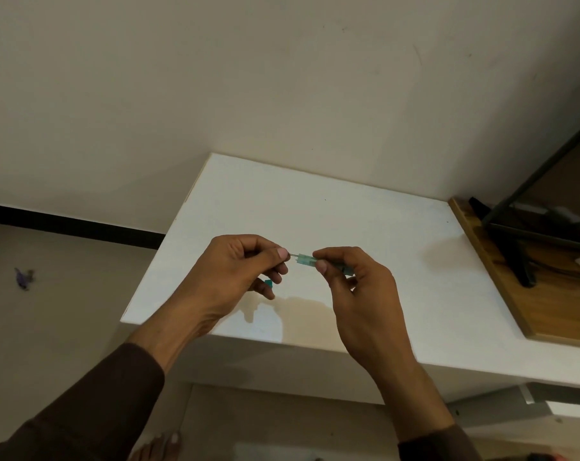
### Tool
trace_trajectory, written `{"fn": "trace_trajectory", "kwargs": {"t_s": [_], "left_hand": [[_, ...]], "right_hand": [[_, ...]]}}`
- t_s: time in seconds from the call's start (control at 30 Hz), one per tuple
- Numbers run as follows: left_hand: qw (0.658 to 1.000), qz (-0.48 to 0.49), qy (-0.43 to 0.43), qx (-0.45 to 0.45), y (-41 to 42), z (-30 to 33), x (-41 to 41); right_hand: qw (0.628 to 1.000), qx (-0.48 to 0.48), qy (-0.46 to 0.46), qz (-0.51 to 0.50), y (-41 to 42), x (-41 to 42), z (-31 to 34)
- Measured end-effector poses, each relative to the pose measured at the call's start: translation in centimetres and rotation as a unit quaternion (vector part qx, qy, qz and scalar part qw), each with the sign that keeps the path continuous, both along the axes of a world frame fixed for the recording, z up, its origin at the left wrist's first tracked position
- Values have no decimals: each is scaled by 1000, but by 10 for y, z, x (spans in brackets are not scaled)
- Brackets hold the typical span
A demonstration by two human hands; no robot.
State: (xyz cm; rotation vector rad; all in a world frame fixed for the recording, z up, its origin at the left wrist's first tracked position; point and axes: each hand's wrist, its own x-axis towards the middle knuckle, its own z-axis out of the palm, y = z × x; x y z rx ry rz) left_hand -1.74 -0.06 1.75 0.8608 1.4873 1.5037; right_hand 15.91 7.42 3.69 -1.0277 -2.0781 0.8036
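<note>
Above mid table (315, 201), pinching green tube (306, 260) in right hand (358, 287) fingers (322, 266), long axis left-right, and pinching thin pin (293, 256) in left hand (235, 271) fingers (280, 253) at tube's left end, in line.

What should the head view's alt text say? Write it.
The right hand holds a small translucent green tube while the left hand pinches a thin pin at its end, above a white table. A teal piece sits lower in the left hand.
</note>
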Motion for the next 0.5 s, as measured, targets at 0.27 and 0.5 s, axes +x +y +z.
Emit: {"fn": "trace_trajectory", "kwargs": {"t_s": [0.27,0.5], "left_hand": [[994,23,103,12,1,0,1],[987,17,158,23,0,4,6]], "right_hand": [[999,-43,12,1,-1,-1,-1],[998,-52,29,4,-1,-1,-1]]}}
